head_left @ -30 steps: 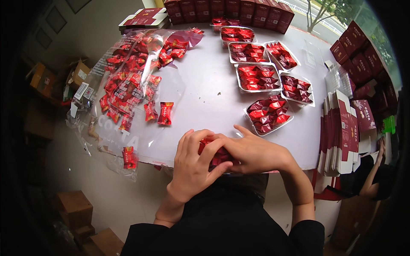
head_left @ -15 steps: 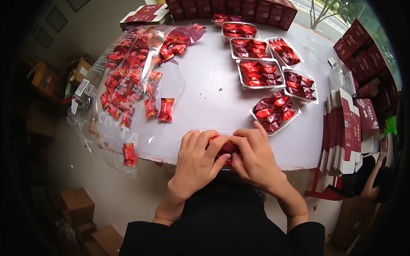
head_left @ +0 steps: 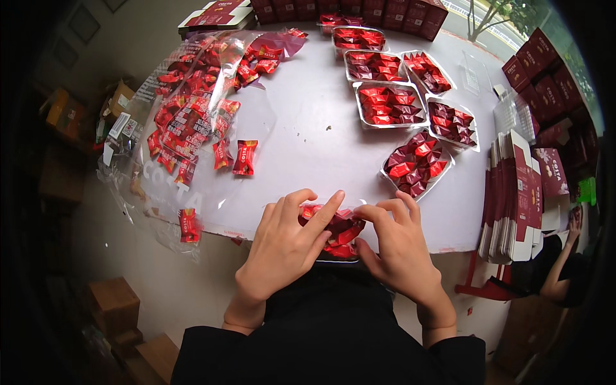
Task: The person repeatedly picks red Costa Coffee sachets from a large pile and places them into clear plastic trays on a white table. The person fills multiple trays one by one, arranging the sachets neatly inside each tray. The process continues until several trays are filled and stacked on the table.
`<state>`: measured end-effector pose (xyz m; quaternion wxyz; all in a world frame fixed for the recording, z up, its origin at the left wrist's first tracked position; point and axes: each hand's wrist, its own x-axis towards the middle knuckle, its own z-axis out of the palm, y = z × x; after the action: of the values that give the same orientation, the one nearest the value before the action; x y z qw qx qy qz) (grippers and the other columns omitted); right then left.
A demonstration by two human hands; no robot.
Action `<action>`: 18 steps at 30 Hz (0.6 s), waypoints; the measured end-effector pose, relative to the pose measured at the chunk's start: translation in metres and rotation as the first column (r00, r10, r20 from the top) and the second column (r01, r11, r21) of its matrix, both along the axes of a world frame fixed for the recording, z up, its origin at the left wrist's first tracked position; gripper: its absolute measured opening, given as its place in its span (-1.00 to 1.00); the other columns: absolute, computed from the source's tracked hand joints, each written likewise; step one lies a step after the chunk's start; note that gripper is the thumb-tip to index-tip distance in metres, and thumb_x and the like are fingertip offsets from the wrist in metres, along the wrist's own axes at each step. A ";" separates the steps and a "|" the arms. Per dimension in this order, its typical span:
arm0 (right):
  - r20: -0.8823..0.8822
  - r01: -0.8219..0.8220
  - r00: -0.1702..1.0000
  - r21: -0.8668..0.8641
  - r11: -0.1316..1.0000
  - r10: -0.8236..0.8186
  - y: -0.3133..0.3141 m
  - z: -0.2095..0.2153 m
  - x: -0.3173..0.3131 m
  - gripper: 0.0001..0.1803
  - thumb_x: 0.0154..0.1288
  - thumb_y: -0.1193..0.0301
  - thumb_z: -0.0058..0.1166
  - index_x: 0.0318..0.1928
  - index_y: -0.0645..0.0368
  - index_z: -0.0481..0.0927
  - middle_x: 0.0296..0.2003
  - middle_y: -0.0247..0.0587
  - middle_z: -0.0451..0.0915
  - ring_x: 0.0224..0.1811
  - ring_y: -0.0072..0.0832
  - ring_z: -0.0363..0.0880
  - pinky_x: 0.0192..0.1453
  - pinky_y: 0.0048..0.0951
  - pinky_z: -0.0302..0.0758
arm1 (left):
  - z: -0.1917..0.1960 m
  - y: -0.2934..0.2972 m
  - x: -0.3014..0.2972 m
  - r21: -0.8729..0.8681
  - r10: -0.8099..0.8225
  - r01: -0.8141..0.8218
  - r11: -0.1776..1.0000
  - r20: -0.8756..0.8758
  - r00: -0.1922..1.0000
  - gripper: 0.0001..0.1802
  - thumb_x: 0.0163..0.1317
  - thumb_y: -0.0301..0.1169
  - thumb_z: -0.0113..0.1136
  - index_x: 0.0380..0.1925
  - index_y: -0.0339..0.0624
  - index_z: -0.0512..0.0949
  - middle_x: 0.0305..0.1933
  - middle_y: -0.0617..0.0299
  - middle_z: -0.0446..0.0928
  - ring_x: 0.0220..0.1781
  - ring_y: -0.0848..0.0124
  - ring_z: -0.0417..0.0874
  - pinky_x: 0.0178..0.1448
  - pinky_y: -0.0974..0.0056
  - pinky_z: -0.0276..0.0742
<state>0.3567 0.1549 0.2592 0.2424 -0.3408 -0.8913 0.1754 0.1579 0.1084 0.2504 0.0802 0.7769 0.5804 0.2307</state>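
At the table's near edge, a tray of bright red and dark red wrapped candies (head_left: 341, 232) sits between my hands, its far and left parts covered by fingers. My left hand (head_left: 282, 234) lies over its left side, the index finger stretched across the top and the other fingers spread. On the right side, my right hand (head_left: 401, 247) has thumb and index apart, their tips touching the candies or the tray's rim; which of these, I cannot tell. Beyond my right hand stands a filled clear tray (head_left: 416, 163). Left of my hands lies a loose red candy (head_left: 245, 158).
A large clear bag (head_left: 192, 122) of red candies spreads over the table's left side. Several filled trays (head_left: 389, 106) stand at the back right. Folded cartons (head_left: 513, 199) are stacked along the right edge, near a co-worker's arm (head_left: 563, 260). Dark red boxes (head_left: 359, 11) line the back.
My hands have moved apart and their fingers have spread, showing more of the candies between them. My left index finger now stretches over the top. The view has shifted slightly.
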 end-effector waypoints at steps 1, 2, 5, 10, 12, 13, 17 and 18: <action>0.021 -0.008 1.000 -0.007 1.000 0.009 0.000 0.002 0.001 -0.51 0.05 0.53 0.23 0.05 0.22 0.45 -0.19 -0.29 0.53 -0.10 -0.32 0.48 0.33 -0.02 0.14 | 0.002 -0.001 0.000 -0.014 -0.004 0.004 1.000 -0.006 1.000 -0.39 0.15 -0.40 0.26 0.27 0.01 0.44 0.00 0.09 0.36 -0.11 0.23 0.42 -0.03 0.19 0.39; 0.036 -0.015 0.999 -0.012 1.000 0.015 0.001 0.004 0.001 -0.49 0.05 0.53 0.23 0.07 0.23 0.44 -0.18 -0.29 0.53 -0.10 -0.32 0.47 0.33 -0.02 0.14 | 0.004 -0.002 0.000 -0.027 -0.010 0.010 1.000 -0.018 1.000 -0.39 0.16 -0.40 0.26 0.27 0.00 0.44 -0.04 0.10 0.36 -0.09 0.25 0.43 -0.05 0.19 0.39; 0.113 -0.004 0.994 0.037 0.999 0.000 0.001 0.001 -0.005 -0.43 0.04 0.53 0.24 0.12 0.25 0.41 -0.17 -0.30 0.54 -0.11 -0.35 0.47 0.32 -0.02 0.15 | 0.008 0.001 0.001 -0.013 -0.029 0.029 1.000 -0.036 0.999 -0.39 0.17 -0.41 0.25 0.27 -0.05 0.43 -0.09 0.13 0.36 -0.13 0.28 0.44 -0.08 0.21 0.39; 0.089 -0.025 0.996 0.001 1.000 0.024 0.004 0.007 -0.009 -0.36 0.04 0.43 0.31 0.16 0.27 0.37 -0.20 -0.34 0.54 -0.14 -0.40 0.46 0.34 -0.04 0.15 | 0.002 0.005 0.000 0.070 0.014 -0.010 0.998 -0.048 0.999 -0.46 0.18 -0.45 0.23 0.23 -0.08 0.48 -0.22 0.23 0.41 -0.29 0.34 0.49 -0.20 0.23 0.40; 0.045 -0.044 0.998 -0.014 0.999 0.044 0.007 0.004 -0.007 -0.35 0.05 0.37 0.34 0.15 0.26 0.38 -0.22 -0.36 0.54 -0.15 -0.42 0.47 0.36 -0.04 0.14 | 0.001 0.007 -0.001 0.107 0.016 -0.013 0.994 -0.024 1.000 -0.50 0.18 -0.46 0.22 0.18 -0.07 0.51 -0.26 0.27 0.43 -0.33 0.36 0.51 -0.24 0.24 0.41; 0.024 -0.048 0.999 -0.021 0.999 0.049 0.008 0.000 -0.006 -0.35 0.06 0.34 0.34 0.14 0.25 0.38 -0.21 -0.36 0.55 -0.15 -0.41 0.47 0.36 -0.03 0.13 | 0.002 0.008 -0.002 0.126 0.008 -0.007 0.992 -0.011 1.000 -0.53 0.18 -0.47 0.22 0.15 -0.07 0.54 -0.27 0.28 0.45 -0.34 0.36 0.52 -0.25 0.25 0.41; -0.085 -0.040 0.996 -0.047 0.998 0.036 0.009 -0.017 -0.003 -0.44 0.09 0.27 0.34 0.06 0.20 0.44 -0.21 -0.38 0.57 -0.14 -0.40 0.48 0.36 0.00 0.13 | 0.001 0.011 -0.003 0.185 0.005 -0.018 0.983 0.070 0.998 -0.66 0.15 -0.47 0.25 -0.03 -0.08 0.59 -0.25 0.30 0.50 -0.32 0.35 0.57 -0.24 0.24 0.44; -0.118 -0.030 0.993 -0.055 0.998 0.024 0.008 -0.020 -0.003 -0.48 0.10 0.27 0.33 0.02 0.19 0.46 -0.21 -0.39 0.58 -0.13 -0.40 0.48 0.36 0.00 0.13 | 0.000 0.011 -0.003 0.179 0.012 -0.027 0.983 0.087 0.996 -0.69 0.14 -0.47 0.25 -0.07 -0.08 0.59 -0.25 0.30 0.51 -0.32 0.34 0.57 -0.24 0.24 0.44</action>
<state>0.3538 0.1632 0.2393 0.2824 -0.3244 -0.8747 0.2236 0.1549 0.1197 0.2508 0.0319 0.7646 0.5609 0.3160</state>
